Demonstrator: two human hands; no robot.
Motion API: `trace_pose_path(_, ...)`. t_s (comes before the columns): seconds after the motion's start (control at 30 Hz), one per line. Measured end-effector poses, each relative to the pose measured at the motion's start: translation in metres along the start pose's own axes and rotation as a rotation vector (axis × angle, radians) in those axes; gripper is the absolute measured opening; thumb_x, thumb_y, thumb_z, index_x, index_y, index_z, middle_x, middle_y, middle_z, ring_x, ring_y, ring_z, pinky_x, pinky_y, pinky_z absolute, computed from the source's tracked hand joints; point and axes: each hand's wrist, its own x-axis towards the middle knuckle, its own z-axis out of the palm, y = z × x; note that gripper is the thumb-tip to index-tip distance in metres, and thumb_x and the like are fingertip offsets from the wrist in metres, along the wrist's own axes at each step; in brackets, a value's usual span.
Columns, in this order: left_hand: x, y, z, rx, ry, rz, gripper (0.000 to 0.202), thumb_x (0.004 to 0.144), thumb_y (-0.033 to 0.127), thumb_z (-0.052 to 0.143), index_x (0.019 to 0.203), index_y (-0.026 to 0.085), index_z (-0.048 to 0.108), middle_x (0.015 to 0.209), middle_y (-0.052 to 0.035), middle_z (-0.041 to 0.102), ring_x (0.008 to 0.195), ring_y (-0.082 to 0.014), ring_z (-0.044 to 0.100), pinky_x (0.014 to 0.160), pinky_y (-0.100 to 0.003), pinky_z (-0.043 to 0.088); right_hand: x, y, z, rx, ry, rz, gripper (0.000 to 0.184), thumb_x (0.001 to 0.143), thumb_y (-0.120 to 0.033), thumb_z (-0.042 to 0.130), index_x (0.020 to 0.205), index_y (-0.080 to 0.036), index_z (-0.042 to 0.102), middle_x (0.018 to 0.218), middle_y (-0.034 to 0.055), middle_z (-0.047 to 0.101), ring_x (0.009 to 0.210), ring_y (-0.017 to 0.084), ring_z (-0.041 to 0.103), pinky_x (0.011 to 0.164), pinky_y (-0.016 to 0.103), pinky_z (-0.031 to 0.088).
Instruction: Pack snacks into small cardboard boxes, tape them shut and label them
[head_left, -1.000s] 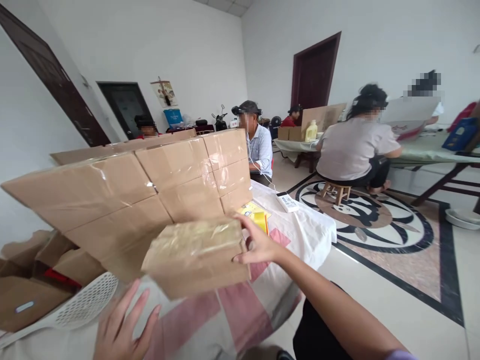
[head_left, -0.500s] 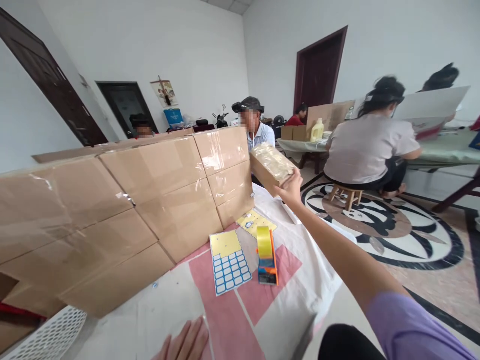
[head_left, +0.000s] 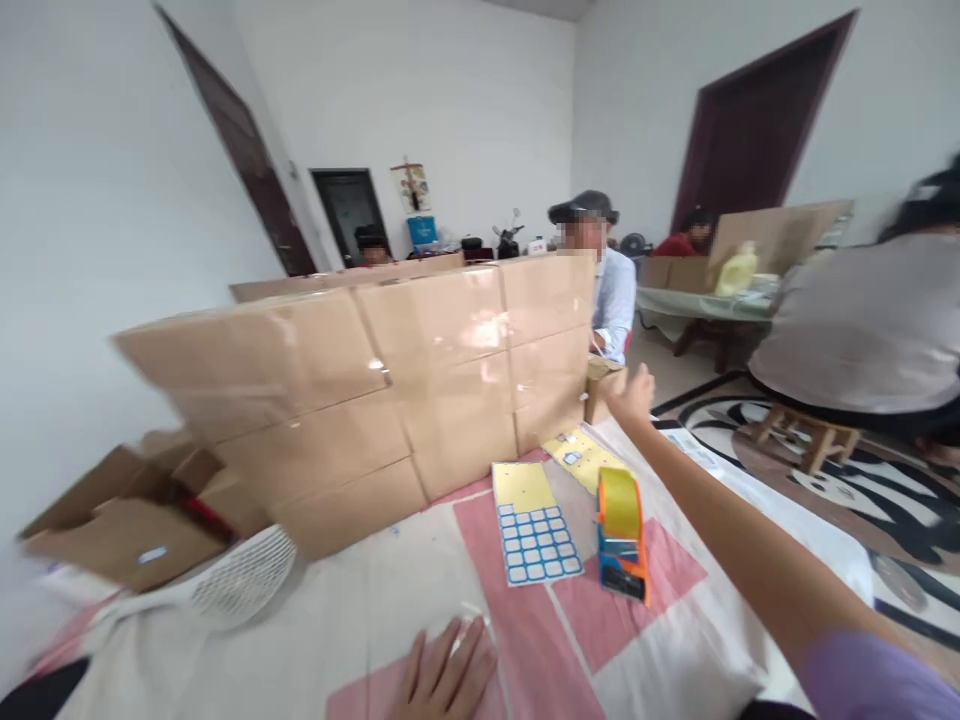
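Note:
My left hand point(head_left: 448, 672) lies flat on the cloth-covered table, palm down, with its fingers spread. Out at the far end of the cardboard wall, my right hand point(head_left: 632, 396) is open beside a small cardboard box point(head_left: 604, 388). Whether its fingertips still touch that box, I cannot tell. Between my hands lie a sheet of blue-framed labels point(head_left: 540, 545), partly peeled to its yellow backing, and an orange tape dispenser point(head_left: 622, 540) with a yellowish tape roll. A second yellow label sheet point(head_left: 585, 458) rests behind them.
A wall of stacked, taped cardboard boxes point(head_left: 450, 400) crosses the table. At left are a white plastic basket point(head_left: 247, 580) and an open carton point(head_left: 142, 525). A person in a light blue shirt point(head_left: 616, 300) sits beyond the wall; another sits on a stool point(head_left: 806, 430) at right.
My right hand has moved the small box down beside the wall's far end, and its fingers have opened. My left hand stays on the cloth. The view has turned left.

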Motion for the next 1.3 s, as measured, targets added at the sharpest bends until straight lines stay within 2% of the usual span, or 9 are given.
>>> trace_pose_path(0.1,0.009,-0.005,-0.025,-0.195,-0.127,0.037,0.071,0.094,0.055,0.053,0.158,0.037,0.027,0.156,0.0004,0.046,0.141,-0.0258,0.048,0.123,-0.041,0.022,-0.038,-0.050,-0.016,0.080,0.155,-0.107,0.071,0.065,-0.029,0.063,0.130,-0.008,0.046,0.135,0.0287,0.041,0.129,0.043,0.042,0.108,0.059,0.037)
trace_pose_path(0.23,0.017,-0.004,-0.060,-0.613,-0.334,-0.140,0.070,0.095,0.047,0.053,0.158,0.035,0.026,0.167,-0.0021,0.025,0.154,-0.0321,0.023,0.124,-0.058,0.014,-0.127,-0.159,-0.015,0.350,0.169,-0.525,0.038,0.075,-0.031,0.057,0.110,-0.020,0.050,0.112,0.0140,0.052,0.100,0.029,0.054,0.092,0.048,0.049)
trace_pose_path(0.37,0.019,0.000,-0.100,-0.922,-0.339,-0.347,0.062,0.088,0.049,0.062,0.145,0.026,0.053,0.158,-0.0118,0.043,0.149,-0.0380,0.032,0.124,-0.062,0.009,-0.261,-0.276,0.024,0.550,-0.302,-0.911,0.019,0.086,-0.028,0.050,0.105,-0.023,0.051,0.093,0.0039,0.054,0.081,0.020,0.057,0.077,0.037,0.051)
trace_pose_path(0.47,0.021,-0.005,-0.136,-1.229,-0.178,-0.524,0.062,0.091,0.060,0.053,0.141,0.025,0.058,0.149,-0.0116,0.055,0.143,-0.0361,0.043,0.124,-0.058,0.015,-0.360,-0.343,0.078,0.435,-0.753,-1.085,0.024,0.089,-0.024,0.049,0.111,-0.022,0.057,0.107,0.0065,0.061,0.079,0.018,0.061,0.080,0.036,0.053)
trace_pose_path(0.63,0.019,-0.033,-0.188,-1.971,0.235,-0.643,0.094,0.084,0.084,0.039,0.146,0.015,0.050,0.151,-0.0171,0.052,0.142,-0.0321,0.045,0.120,-0.045,0.033,-0.472,-0.414,0.175,0.167,-1.029,-1.075,0.073,0.082,-0.018,0.061,0.151,-0.017,0.036,0.159,0.0133,0.037,0.134,0.030,0.050,0.108,0.042,0.046)
trace_pose_path(0.8,-0.006,-0.075,-0.208,-2.075,0.456,-0.773,0.096,0.078,0.073,0.066,0.149,0.013,0.043,0.147,-0.0199,0.053,0.143,-0.0335,0.043,0.120,-0.045,0.032,-0.501,-0.451,0.237,0.088,-1.048,-0.944,0.078,0.078,-0.011,0.064,0.151,-0.018,0.038,0.155,0.0175,0.042,0.125,0.032,0.059,0.102,0.044,0.049)
trace_pose_path(0.97,-0.024,-0.091,-0.207,-2.070,0.481,-0.857,0.104,0.071,0.075,0.072,0.149,0.013,0.044,0.143,-0.0207,0.057,0.138,-0.0372,0.048,0.119,-0.049,0.033,-0.497,-0.448,0.265,0.067,-0.990,-0.763,0.026,0.080,-0.006,0.059,0.102,-0.015,0.069,0.111,0.0164,0.068,0.106,0.033,0.066,0.091,0.046,0.052)
trace_pose_path(1.17,-0.023,-0.085,-0.191,-2.086,0.399,-0.795,0.097,0.076,0.069,0.073,0.145,0.007,0.044,0.146,-0.0227,0.054,0.138,-0.0352,0.049,0.118,-0.046,0.036,-0.495,-0.431,0.260,0.342,-0.862,-0.718,0.028,0.097,-0.021,0.042,0.098,-0.018,0.069,0.109,0.0116,0.062,0.097,0.023,0.065,0.089,0.040,0.055)
trace_pose_path(1.3,-0.023,-0.075,-0.180,-2.003,0.283,-0.773,0.093,0.075,0.063,0.078,0.142,0.007,0.047,0.143,-0.0236,0.057,0.133,-0.0349,0.055,0.111,-0.047,0.043,-0.476,-0.436,0.226,0.581,-0.786,-0.693,0.033,0.100,-0.032,0.037,0.109,-0.019,0.065,0.126,0.0140,0.054,0.088,0.020,0.067,0.082,0.038,0.059)
